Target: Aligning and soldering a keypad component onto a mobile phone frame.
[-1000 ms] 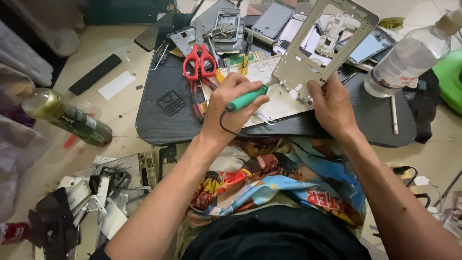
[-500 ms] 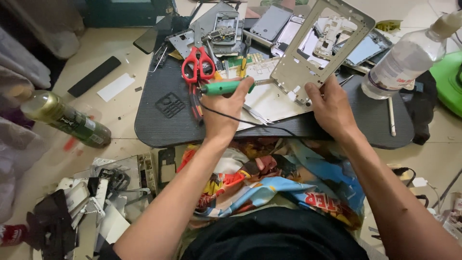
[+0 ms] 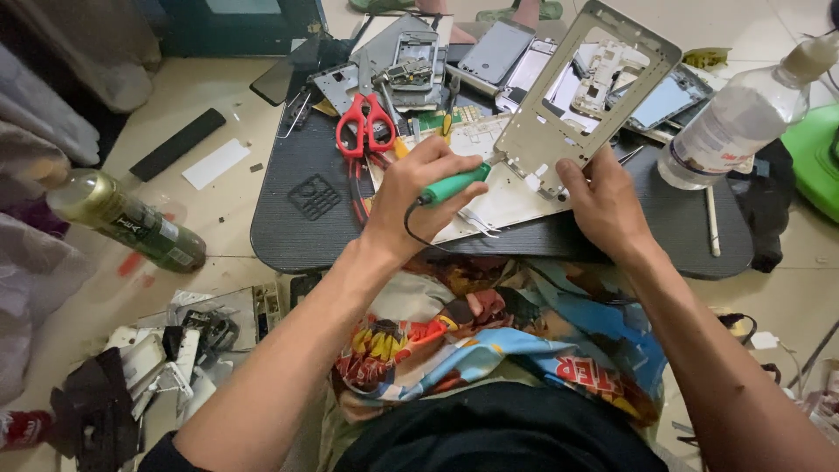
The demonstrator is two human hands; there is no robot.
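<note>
Two hands at work: the left hand (image 3: 419, 197) is clamped on a green-handled tool (image 3: 454, 184), the right hand (image 3: 603, 205) grips a tilted silver phone frame (image 3: 585, 96), upper centre of the frame, over the dark desk (image 3: 297, 227). Risk, as judged: the tip may skid off the thin frame toward the right fingers.

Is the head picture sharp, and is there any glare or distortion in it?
Head view: soft, even light, weak shadows; left hand, green tool and frame in the right hand are sharp; mild glare on the clear bottle; wide-lens bending and slight blur toward the edges.
</note>
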